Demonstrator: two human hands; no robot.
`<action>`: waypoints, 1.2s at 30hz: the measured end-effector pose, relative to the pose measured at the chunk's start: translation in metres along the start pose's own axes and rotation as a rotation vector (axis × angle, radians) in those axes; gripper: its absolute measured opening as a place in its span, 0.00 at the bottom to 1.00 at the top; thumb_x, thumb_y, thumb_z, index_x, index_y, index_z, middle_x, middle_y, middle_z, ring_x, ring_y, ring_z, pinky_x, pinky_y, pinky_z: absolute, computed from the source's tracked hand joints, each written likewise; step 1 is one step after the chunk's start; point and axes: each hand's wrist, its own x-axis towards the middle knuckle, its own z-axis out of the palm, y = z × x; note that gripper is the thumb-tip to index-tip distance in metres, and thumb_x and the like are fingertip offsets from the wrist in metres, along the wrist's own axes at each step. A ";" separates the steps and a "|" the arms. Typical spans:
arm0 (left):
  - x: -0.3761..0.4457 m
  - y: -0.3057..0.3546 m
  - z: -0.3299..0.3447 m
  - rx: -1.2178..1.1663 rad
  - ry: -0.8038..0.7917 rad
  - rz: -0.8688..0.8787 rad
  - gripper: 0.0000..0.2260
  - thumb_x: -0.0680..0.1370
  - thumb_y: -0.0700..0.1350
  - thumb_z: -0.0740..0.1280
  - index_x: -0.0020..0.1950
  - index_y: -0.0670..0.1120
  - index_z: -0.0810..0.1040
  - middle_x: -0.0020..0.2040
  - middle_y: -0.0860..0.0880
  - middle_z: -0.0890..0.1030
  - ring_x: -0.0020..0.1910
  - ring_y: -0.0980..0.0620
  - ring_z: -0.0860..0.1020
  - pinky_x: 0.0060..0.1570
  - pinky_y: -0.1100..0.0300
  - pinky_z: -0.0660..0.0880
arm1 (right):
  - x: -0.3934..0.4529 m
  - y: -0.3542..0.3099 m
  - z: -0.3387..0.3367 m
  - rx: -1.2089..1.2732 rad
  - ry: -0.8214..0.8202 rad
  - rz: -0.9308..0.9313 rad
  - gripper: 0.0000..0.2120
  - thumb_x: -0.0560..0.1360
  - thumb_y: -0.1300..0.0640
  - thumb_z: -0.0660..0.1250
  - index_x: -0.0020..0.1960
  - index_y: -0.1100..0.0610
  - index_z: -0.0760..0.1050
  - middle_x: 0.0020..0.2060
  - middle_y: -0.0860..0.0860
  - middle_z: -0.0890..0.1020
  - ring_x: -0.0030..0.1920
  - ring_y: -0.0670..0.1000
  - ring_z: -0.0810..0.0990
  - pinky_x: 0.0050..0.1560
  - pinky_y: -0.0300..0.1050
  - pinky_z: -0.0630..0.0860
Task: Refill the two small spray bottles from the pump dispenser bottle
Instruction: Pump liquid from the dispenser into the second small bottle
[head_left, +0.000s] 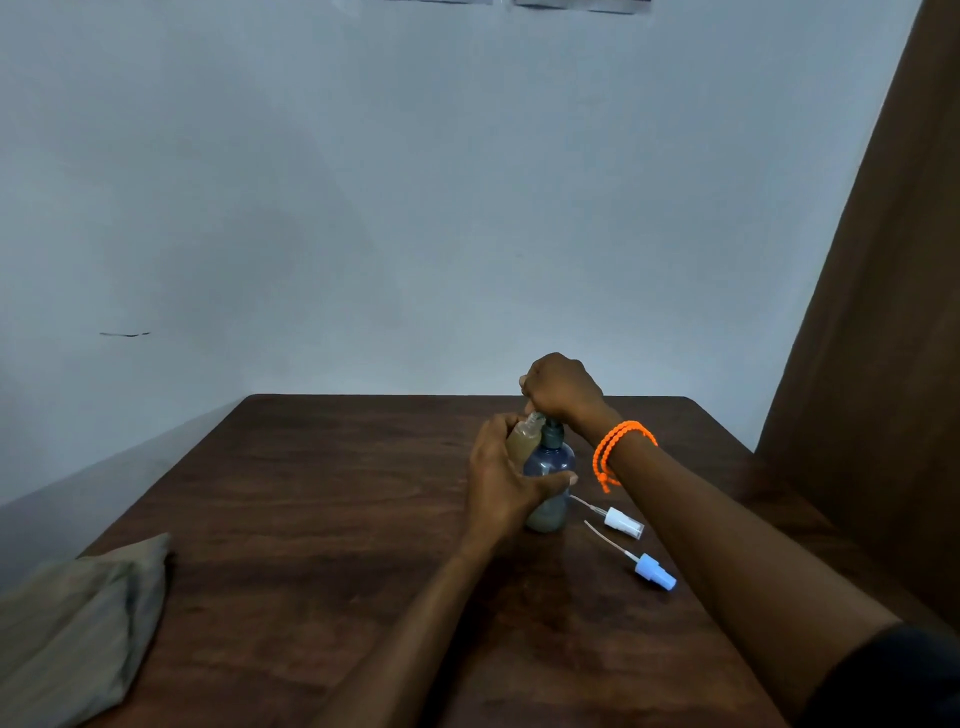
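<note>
A blue-grey pump dispenser bottle (550, 467) stands on the dark wooden table (311, 493). My left hand (501, 480) holds a small spray bottle (522, 439) with brownish liquid, tilted with its open neck at the pump spout, thumb resting against the dispenser. My right hand (558, 389) is closed over the pump head from above. Two removed spray caps with thin dip tubes lie to the right: a white spray cap (621, 521) and a light blue spray cap (655, 570). A second small spray bottle is not visible.
A folded grey-green cloth (83, 629) lies at the table's near left corner. A pale wall stands behind the table, and a brown curtain (883, 338) hangs at the right. An orange bracelet (618, 449) circles my right wrist.
</note>
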 end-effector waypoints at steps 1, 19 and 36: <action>0.000 -0.001 0.000 -0.003 -0.001 -0.007 0.30 0.58 0.49 0.86 0.54 0.53 0.76 0.52 0.52 0.80 0.50 0.55 0.80 0.47 0.53 0.80 | 0.000 0.001 0.003 0.000 0.010 -0.007 0.11 0.76 0.53 0.62 0.44 0.58 0.80 0.40 0.54 0.86 0.44 0.56 0.83 0.47 0.52 0.82; -0.002 -0.002 0.000 -0.021 -0.012 -0.019 0.28 0.58 0.50 0.86 0.52 0.53 0.76 0.50 0.51 0.80 0.47 0.54 0.80 0.44 0.55 0.80 | -0.005 0.003 0.006 0.005 0.040 -0.007 0.12 0.75 0.54 0.61 0.39 0.58 0.79 0.37 0.53 0.86 0.42 0.56 0.83 0.45 0.52 0.82; 0.001 -0.005 -0.002 -0.073 0.007 0.025 0.11 0.76 0.54 0.76 0.50 0.51 0.78 0.47 0.53 0.81 0.46 0.57 0.79 0.44 0.63 0.73 | -0.005 0.004 0.006 0.057 0.032 0.003 0.13 0.73 0.53 0.61 0.41 0.59 0.80 0.38 0.55 0.86 0.44 0.57 0.83 0.49 0.54 0.82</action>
